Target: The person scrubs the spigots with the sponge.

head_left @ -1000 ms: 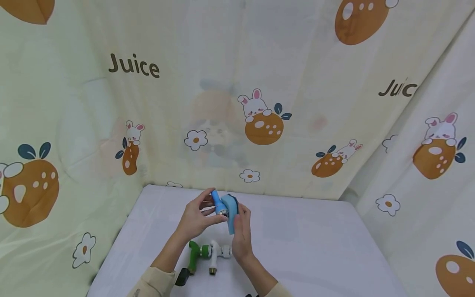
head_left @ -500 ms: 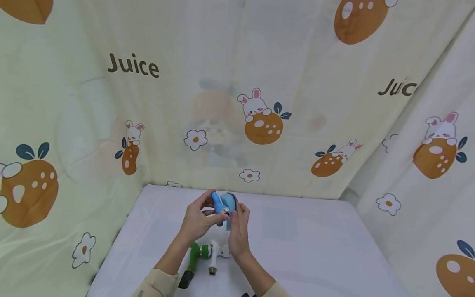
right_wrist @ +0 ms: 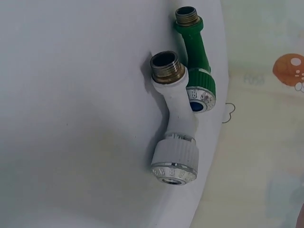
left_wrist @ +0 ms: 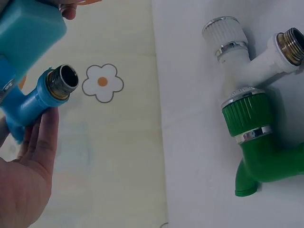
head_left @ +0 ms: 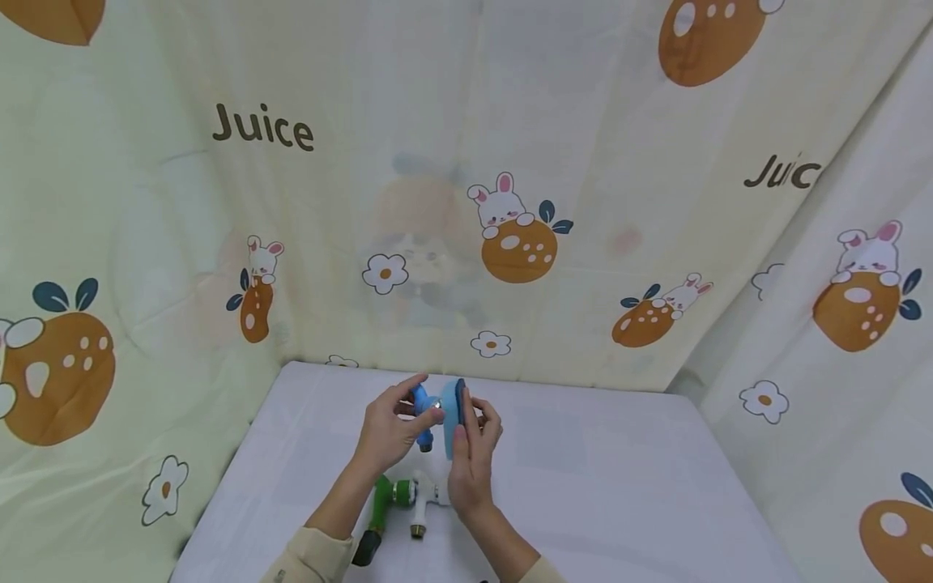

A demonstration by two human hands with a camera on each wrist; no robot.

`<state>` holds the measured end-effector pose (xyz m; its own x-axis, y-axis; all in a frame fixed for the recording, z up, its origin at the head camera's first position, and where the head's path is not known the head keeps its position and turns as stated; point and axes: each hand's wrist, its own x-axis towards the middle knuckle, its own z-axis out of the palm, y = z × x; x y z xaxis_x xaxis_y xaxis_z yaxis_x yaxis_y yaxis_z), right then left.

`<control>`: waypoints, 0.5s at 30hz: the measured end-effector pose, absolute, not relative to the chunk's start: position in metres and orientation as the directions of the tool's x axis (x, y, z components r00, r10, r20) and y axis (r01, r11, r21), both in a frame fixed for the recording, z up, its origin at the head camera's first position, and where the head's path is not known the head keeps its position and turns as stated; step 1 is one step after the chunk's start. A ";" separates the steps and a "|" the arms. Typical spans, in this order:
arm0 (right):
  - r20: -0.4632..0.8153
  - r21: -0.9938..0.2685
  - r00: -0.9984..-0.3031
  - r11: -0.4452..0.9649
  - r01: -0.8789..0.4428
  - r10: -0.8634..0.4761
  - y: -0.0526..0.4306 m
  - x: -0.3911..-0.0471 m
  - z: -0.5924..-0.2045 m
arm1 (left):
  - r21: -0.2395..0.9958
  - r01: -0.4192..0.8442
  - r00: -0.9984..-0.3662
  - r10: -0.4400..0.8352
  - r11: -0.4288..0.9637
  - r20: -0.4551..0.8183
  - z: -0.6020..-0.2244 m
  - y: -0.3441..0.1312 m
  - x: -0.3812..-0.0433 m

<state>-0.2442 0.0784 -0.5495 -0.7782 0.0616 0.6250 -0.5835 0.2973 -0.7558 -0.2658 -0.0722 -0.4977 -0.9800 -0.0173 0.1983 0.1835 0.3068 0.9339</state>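
In the head view my left hand (head_left: 389,425) grips a blue plastic tap (head_left: 424,402), fingers and thumb around its body. The tap's threaded brass end (left_wrist: 64,80) juts out in the left wrist view. My right hand (head_left: 474,461) holds a light blue sponge (head_left: 449,421) with a dark backing, its face against the tap's knob end. Below the hands lie a green tap (head_left: 382,500) and a white tap (head_left: 421,502), knob ends close together. The right wrist view shows both lying taps but not my right hand.
A white-covered table (head_left: 619,478) carries the taps. Behind it hangs a printed curtain (head_left: 583,121), which continues along both sides. A black object (head_left: 367,549) shows beside the left wrist, overlapping the green tap's lower end.
The blue tap has turned in my left hand, and its threaded end now shows pointing down. My right hand has shifted the sponge around the tap's knob end. The lying taps stay put.
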 end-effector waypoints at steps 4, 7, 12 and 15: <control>0.586 -0.769 -0.807 0.361 -0.527 0.072 0.078 -0.246 -0.545 | 0.894 0.250 -0.968 0.075 0.372 0.239 -0.497 -0.074 -0.265; 0.545 -0.803 -0.832 0.351 -0.482 0.105 0.079 -0.246 -0.540 | 0.876 0.290 -0.956 0.152 0.385 0.249 -0.495 -0.076 -0.264; 0.489 -0.845 -0.865 0.309 -0.437 0.115 0.078 -0.246 -0.538 | 0.825 0.343 -0.939 0.172 0.449 0.296 -0.491 -0.077 -0.262; 0.470 -0.856 -0.874 0.305 -0.417 0.122 0.078 -0.247 -0.541 | 0.728 0.414 -0.905 0.164 0.546 0.392 -0.491 -0.077 -0.261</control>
<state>-0.2472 0.0775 -0.5405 -0.8742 0.1220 0.4700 -0.4175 0.3055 -0.8558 -0.2607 -0.0769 -0.4906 -0.9054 0.1637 0.3916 0.4138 0.5463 0.7283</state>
